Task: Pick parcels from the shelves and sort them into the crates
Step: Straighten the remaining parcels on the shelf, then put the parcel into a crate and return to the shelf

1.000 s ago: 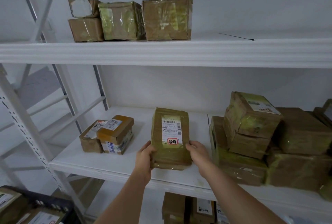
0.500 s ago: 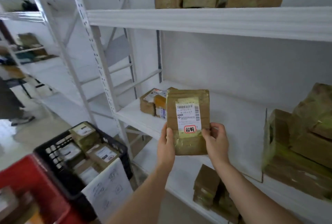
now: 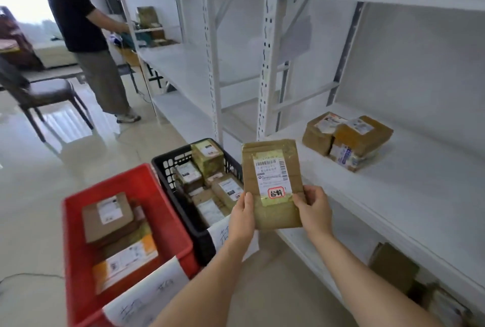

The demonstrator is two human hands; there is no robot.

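1. A flat brown paper parcel (image 3: pixel 273 185) is held upright in the air, just right of the black crate and near the white shelf edge.
2. The left hand (image 3: pixel 242 215) grips its lower left edge; the right hand (image 3: pixel 313 210) pinches its lower right edge.
3. Its white shipping label (image 3: pixel 271 174) carries a barcode; the small print is unreadable. Below sits a red-bordered sticker (image 3: pixel 276 193) with two handwritten characters.
4. The black lattice plastic crate (image 3: pixel 168 166) and the red plastic crate (image 3: pixel 78 261), further left, hold labelled parcels.
5. Two taped cardboard boxes (image 3: pixel 346 139) rest on the white metal shelf (image 3: pixel 420 182), at far right.
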